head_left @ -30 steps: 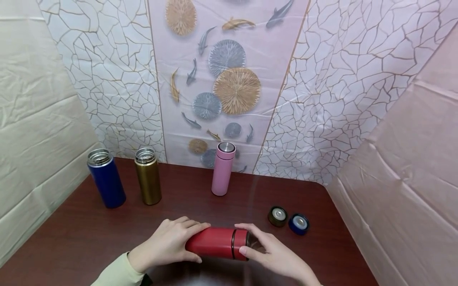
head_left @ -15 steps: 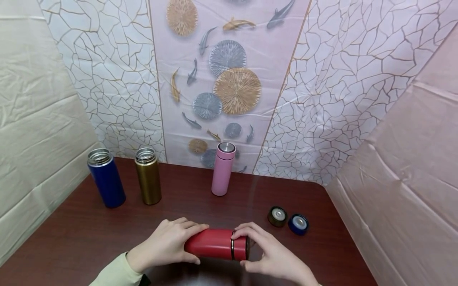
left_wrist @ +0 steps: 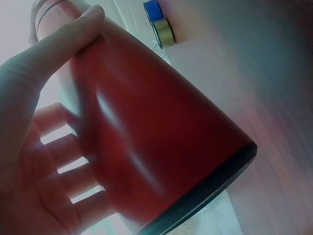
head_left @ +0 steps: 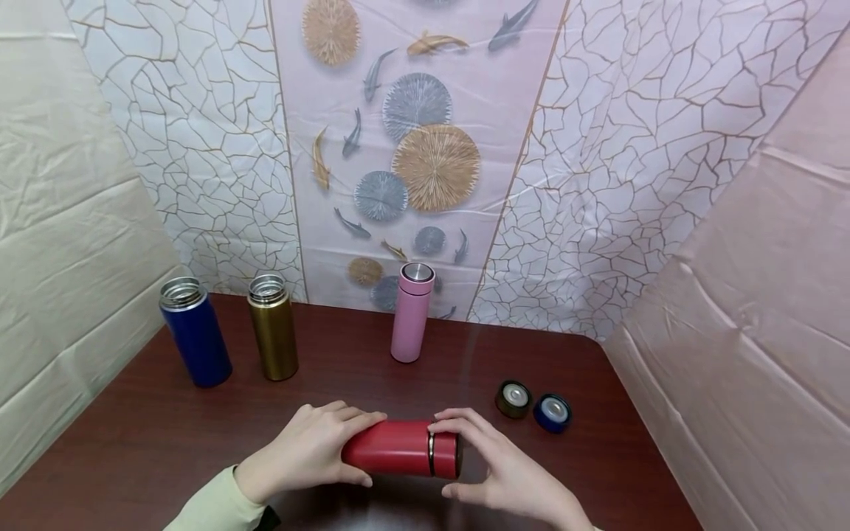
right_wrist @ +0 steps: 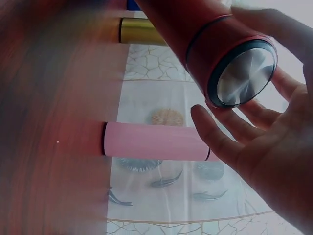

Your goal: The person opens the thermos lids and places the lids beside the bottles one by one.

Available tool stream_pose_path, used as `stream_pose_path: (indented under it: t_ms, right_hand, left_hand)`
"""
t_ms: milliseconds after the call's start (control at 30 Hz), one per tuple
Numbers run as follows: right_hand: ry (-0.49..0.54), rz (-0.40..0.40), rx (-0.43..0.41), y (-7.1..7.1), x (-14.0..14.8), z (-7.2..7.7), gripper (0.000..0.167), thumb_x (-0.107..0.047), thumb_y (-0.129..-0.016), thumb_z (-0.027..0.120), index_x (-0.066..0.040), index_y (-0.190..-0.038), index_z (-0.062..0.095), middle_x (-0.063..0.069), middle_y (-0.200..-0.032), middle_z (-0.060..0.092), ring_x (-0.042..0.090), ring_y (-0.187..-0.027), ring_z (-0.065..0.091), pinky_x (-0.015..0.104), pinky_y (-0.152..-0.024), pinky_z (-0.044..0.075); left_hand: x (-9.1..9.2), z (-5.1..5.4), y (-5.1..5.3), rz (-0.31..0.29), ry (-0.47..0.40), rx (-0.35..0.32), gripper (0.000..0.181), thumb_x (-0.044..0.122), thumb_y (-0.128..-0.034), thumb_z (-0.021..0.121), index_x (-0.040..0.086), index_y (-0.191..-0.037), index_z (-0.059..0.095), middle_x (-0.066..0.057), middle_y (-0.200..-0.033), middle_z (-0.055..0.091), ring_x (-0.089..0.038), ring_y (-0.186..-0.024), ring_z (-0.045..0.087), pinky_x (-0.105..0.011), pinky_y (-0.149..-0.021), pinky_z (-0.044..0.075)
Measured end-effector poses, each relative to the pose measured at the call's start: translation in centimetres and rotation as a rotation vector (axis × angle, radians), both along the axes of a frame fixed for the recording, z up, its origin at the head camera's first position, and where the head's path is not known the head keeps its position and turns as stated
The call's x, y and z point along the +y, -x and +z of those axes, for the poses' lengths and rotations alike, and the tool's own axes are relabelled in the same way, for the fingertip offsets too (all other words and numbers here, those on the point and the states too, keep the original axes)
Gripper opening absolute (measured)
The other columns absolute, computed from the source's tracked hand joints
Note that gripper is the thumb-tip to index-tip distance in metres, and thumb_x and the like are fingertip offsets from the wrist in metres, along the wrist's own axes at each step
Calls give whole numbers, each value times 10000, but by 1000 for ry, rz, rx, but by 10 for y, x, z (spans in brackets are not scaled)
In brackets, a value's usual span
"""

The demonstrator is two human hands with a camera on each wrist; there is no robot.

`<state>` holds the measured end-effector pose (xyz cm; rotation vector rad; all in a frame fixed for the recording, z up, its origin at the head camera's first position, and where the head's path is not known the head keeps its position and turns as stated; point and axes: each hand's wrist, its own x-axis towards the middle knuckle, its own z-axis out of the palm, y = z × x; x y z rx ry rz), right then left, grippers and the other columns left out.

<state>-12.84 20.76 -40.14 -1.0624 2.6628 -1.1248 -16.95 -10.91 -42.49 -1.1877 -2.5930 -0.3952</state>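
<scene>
A red thermos (head_left: 392,448) is held lying sideways over the front of the table, its lid (head_left: 447,453) toward the right. My left hand (head_left: 315,450) grips its body near the base, thumb on one side and fingers wrapped on the other. My right hand (head_left: 501,472) curls round the lid. Its fingers lie on the far side, and the thumb is at the near side; from the head it looks slightly apart. The lid's round metal top (right_wrist: 247,77) shows in the right wrist view, and the black base rim (left_wrist: 200,193) in the left wrist view.
At the back left, a blue thermos (head_left: 197,339) and a gold thermos (head_left: 274,332) stand without lids. A pink thermos (head_left: 412,317) with its lid on stands at the back middle. On the right, a gold lid (head_left: 513,400) and a blue lid (head_left: 553,413) lie inside up.
My right hand's fingers have shifted along and over the lid, and its thumb has slid down from the lid's side to its lower edge. The left hand keeps its grip.
</scene>
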Motion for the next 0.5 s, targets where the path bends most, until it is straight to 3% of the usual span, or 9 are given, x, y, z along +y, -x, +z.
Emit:
stream_pose_path:
  t_ms: [100,267,400,500]
  right_hand:
    - [32,-12,-40,0,-1,-3,627,-427,-908,742,-327,-1456,453,-93,-1434,450,134,-1210,516,344,-933,512]
    - [91,-85,-48,5,-3,-8,529,-311,-990,660,-301,-1471,440,-16,-1331,556,98,-946,613,286,-688,552]
    - [42,-136,-58,10,-3,-10,449,-292,-1034,579,-282,-1465,455,-30,-1084,671,63,-821,637,276,-639,528]
    - [7,-136,-78,12,-2,-12,381,-313,-1049,543,-263,-1424,499,-79,-877,657,41,-728,608,262,-621,501]
  left_hand:
    - [0,1,-1,-4,-3,-10,774,594,-690,855,254,-1349,635,60,-1151,705,-155,-962,621,-246,-573,409]
    - [0,3,0,-1,-11,27,786,607,-676,857,255,-1345,641,69,-1151,705,-145,-967,623,-240,-570,399]
    - [-1,3,1,10,-9,81,802,625,-657,857,250,-1335,648,70,-1143,707,-145,-965,629,-247,-553,386]
    - [-3,4,1,12,-5,90,805,626,-652,858,247,-1331,650,66,-1140,707,-151,-965,632,-254,-550,391]
